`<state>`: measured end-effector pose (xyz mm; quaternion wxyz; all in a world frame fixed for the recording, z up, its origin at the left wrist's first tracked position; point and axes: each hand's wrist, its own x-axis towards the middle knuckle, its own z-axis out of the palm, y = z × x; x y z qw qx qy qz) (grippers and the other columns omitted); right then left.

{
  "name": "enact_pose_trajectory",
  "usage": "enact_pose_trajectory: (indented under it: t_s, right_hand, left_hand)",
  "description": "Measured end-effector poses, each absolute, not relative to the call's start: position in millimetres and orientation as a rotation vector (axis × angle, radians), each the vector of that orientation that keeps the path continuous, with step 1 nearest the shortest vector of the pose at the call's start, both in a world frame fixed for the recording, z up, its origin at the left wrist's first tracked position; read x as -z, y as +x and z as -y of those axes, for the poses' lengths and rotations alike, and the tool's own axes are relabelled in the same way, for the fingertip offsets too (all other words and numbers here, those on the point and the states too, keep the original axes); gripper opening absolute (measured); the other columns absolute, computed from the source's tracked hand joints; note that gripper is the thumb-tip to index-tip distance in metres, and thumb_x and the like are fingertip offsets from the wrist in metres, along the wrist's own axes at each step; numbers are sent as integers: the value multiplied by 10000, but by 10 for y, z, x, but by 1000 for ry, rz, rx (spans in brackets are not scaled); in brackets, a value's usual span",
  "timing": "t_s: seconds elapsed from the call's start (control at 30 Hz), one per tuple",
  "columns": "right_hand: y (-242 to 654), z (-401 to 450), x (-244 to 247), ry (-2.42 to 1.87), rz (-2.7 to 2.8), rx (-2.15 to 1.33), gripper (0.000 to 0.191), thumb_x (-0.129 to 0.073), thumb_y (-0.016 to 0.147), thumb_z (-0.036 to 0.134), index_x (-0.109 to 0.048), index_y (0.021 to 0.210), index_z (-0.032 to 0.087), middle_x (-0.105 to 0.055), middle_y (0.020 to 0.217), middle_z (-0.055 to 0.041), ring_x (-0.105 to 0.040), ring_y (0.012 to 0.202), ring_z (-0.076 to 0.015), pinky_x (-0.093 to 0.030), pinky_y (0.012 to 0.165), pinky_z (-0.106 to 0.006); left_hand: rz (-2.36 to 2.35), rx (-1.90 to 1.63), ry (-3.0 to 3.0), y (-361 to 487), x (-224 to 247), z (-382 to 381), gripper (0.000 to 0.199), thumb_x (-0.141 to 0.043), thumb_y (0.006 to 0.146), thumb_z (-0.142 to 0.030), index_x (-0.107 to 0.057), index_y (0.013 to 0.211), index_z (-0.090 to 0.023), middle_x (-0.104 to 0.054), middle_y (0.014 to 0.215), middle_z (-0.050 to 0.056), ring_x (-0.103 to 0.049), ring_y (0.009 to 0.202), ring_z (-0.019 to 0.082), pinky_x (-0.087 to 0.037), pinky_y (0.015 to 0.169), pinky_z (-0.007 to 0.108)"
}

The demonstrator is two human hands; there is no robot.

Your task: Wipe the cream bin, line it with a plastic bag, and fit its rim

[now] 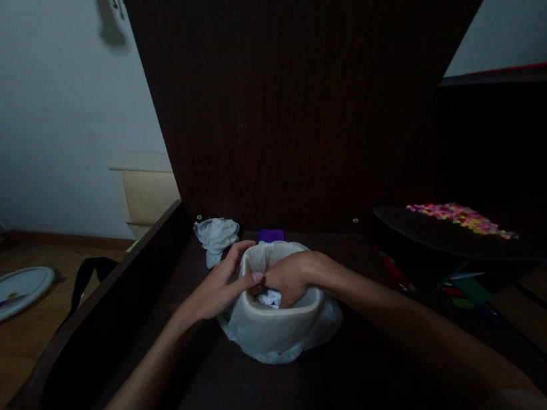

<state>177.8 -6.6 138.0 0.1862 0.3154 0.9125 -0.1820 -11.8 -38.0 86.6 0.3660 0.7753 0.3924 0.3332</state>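
A pale bin (287, 309) with round corners, dressed in thin, wrinkly plastic (286, 344), sits mid-counter (212, 394) on smooth, dark wood. The left hand (224, 287) holds its left rim, thumb and fingers a bit apart. The right hand (290, 278) dips inside; its fingers are hidden, so I can't tell their grip. Crumpled white plastic (217, 234) lies by the back left corner.

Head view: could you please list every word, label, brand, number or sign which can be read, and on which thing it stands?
None can be read.
Bin, white bundle: no lettering visible.
Scrap inside the bin: partly hidden, too dim to tell.
Purple piece: too small to tell.
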Motion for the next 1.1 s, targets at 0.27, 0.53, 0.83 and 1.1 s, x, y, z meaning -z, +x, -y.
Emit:
enact_pose_trajectory:
  t_s: [0.27,0.53,0.83,1.1]
  right_hand:
    - [1751,117,-1486,814,-2476,475,509,-766,818,295,-685,1286,110,-753,1125,-132,-712,900,-266,-481,639,-282]
    - [2329,23,-1763,905,-3203,772,310,-584,988,362,-707,1211,186,-750,1155,-76,-698,1041,-204,-508,914,-311]
    - [2356,-23,-1287,1151,-3176,969,433,-485,1029,454,-578,1362,193,-660,1338,-118,-635,1206,-255,-472,1029,-412]
    - [2813,28,-991,1228,-2944,1482,1149,-470,746,927,-276,1603,186,-256,1675,-156,-288,1520,-331,-257,1223,-496]
  left_hand:
    - [-942,-834,1898,-110,-837,428,649,-577,926,-556,-419,1448,-204,-580,1413,128,-532,1331,360,-411,1126,495]
    - [-736,-1030,1971,-146,-749,415,944,-713,827,-603,-264,1572,-236,-292,1654,150,-270,1524,397,-236,1246,570]
    - [-758,-956,1845,-84,-616,354,1016,-637,842,-693,-168,1591,-192,-334,1611,179,-342,1473,427,-273,1221,582]
    - [-697,-888,1862,-224,-470,479,1479,-752,558,-856,15,1631,-188,-129,1691,210,-180,1544,452,-168,1260,578]
